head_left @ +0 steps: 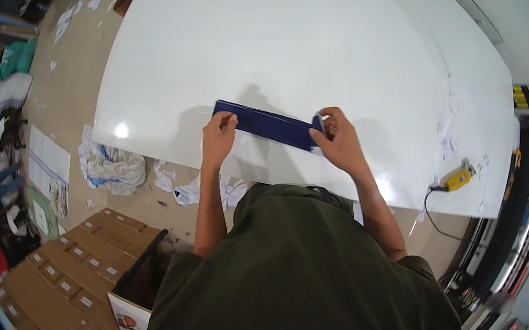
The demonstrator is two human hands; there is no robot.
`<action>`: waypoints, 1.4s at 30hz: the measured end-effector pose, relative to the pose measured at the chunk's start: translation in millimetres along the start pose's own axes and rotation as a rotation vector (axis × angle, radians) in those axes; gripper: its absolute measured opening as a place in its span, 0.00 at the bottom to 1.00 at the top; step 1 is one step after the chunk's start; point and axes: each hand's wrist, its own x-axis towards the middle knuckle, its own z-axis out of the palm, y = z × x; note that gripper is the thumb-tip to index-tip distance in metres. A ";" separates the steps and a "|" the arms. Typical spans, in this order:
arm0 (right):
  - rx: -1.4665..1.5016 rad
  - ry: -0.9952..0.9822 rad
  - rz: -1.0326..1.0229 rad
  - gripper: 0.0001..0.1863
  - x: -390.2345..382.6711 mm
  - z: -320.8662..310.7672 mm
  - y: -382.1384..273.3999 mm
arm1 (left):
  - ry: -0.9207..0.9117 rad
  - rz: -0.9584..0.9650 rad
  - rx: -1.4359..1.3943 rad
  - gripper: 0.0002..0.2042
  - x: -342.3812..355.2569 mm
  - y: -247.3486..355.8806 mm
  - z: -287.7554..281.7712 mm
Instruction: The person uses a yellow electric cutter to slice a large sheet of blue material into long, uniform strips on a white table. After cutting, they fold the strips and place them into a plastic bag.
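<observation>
A long dark blue strip [269, 126] of flat sheet material is held slantwise just over the white table [248, 40], its left end farther from me than its right. My left hand [219, 134] pinches the left end between thumb and fingers. At the other end, my right hand [339, 142] is closed on the strip, where a short piece folds or curls up beside the fingers. A small pale bit shows below that right end. Whether the strip touches the tabletop, I cannot tell.
A yellow corded power tool [458, 180] lies near the table's right corner, with paper scraps [447, 134] beyond it. Cardboard boxes [77, 263], an open-topped box [148, 274] and a white sack [118, 169] stand left of me. A long machine [520, 225] stands at the right.
</observation>
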 end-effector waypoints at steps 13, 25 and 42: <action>-0.187 -0.167 -0.149 0.23 92.9 151.4 -7.0 | -0.089 -0.199 -0.117 0.14 17.5 -3.8 -17.7; -0.138 -0.041 -0.173 0.19 86.6 122.2 3.8 | -0.100 -0.263 0.180 0.23 46.1 -13.7 -35.7; -0.268 0.273 0.224 0.19 -1.2 19.8 121.1 | -0.036 -0.047 0.252 0.13 41.2 4.6 -45.3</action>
